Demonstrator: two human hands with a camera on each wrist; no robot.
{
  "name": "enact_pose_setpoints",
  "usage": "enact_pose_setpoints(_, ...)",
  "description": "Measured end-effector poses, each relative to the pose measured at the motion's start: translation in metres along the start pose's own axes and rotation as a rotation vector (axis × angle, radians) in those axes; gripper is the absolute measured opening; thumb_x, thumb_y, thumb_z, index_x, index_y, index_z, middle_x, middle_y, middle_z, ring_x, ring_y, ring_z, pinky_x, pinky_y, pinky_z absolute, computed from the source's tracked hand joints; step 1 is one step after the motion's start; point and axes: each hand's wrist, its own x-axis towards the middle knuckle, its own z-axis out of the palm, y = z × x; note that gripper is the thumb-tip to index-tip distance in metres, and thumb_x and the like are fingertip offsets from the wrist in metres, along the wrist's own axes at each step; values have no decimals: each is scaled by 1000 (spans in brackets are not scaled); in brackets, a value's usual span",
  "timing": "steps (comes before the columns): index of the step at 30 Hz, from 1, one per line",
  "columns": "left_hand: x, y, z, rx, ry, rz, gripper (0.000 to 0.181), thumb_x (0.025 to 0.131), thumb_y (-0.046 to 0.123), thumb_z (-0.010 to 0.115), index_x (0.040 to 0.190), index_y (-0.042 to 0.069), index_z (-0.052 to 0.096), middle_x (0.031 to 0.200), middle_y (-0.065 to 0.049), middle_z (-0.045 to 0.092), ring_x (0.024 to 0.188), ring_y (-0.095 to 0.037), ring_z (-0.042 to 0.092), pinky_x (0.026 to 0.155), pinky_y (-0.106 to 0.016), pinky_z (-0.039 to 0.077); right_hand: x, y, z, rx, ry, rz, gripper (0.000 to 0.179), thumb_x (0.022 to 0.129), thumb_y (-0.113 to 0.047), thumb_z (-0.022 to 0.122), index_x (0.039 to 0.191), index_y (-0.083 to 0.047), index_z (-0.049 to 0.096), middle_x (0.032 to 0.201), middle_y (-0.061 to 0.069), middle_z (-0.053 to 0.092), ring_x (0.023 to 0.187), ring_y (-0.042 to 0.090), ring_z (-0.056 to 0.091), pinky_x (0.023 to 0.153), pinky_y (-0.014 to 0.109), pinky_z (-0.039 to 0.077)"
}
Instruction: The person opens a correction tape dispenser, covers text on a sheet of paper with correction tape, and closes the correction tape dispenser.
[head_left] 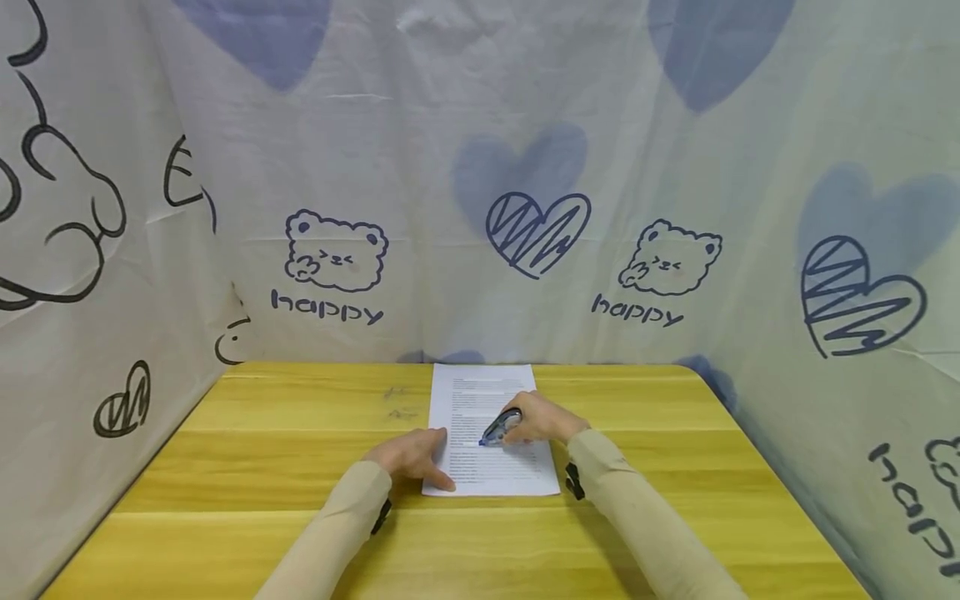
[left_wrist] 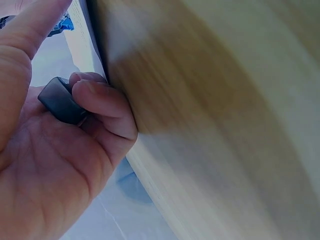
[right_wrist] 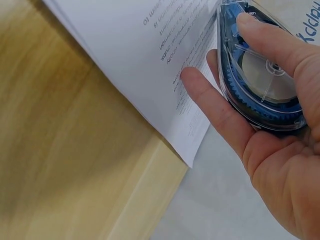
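My right hand (head_left: 543, 419) grips a correction tape (head_left: 498, 427), a clear case with blue gear wheels inside. Its blue tip is down at the printed lines of a white sheet of paper (head_left: 491, 477). In the right wrist view the thumb lies along the side of the correction tape (right_wrist: 267, 82). At the sheet's lower left edge, my left hand (head_left: 408, 458) rests with thumb and forefinger on the paper. The left wrist view shows its other fingers curled round a small dark cap (left_wrist: 62, 102), which the head view hides.
The sheet lies on a yellow wood-grain table (head_left: 262, 475), reaching its back edge. Faint grey marks (head_left: 399, 404) are on the tabletop left of the sheet. Pale cloth (head_left: 427, 275) with hearts and bears hangs behind and at both sides.
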Motion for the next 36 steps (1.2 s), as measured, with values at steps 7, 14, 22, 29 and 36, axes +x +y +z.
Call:
enact_pose_setpoints(7,1,-3,1,-5,-2,0,98,75,34,86,149,-4,34,152,-22,40,141,-37,38,118,-49,30,1,-2,-1,-1,-10,4,14,82,-9,79,96,-11,77,81,-2,72,58,14,60,52,24,52)
enact_pose_setpoints(14,-1,-1,-1,-5,2,-6,97,75,33,86,149,-3,34,152,-22,40,140,-37,39,117,-49,31,2,-3,-1,6,-5,19,18,80,-8,80,98,-10,77,83,-1,73,56,10,57,51,23,49)
enact_pose_setpoints(22,0,0,0,2,2,-16,98,75,35,85,149,-2,34,152,-21,40,141,-37,38,118,-48,30,2,-2,-1,1,-6,26,17,81,-9,80,98,-11,77,83,-2,73,57,12,59,52,24,50)
enact_pose_setpoints(29,-1,-1,0,0,-2,-23,98,75,36,85,150,-2,34,153,-21,39,142,-36,37,118,-49,30,1,-1,-1,16,-15,16,16,82,-8,78,98,-10,77,83,-1,73,58,12,59,53,25,51)
enact_pose_setpoints(36,-1,0,-1,-10,-1,-10,98,75,34,85,149,-4,34,152,-22,40,141,-38,38,118,-49,30,1,0,-2,13,-18,1,15,82,-8,78,97,-8,77,83,0,73,59,15,60,52,24,51)
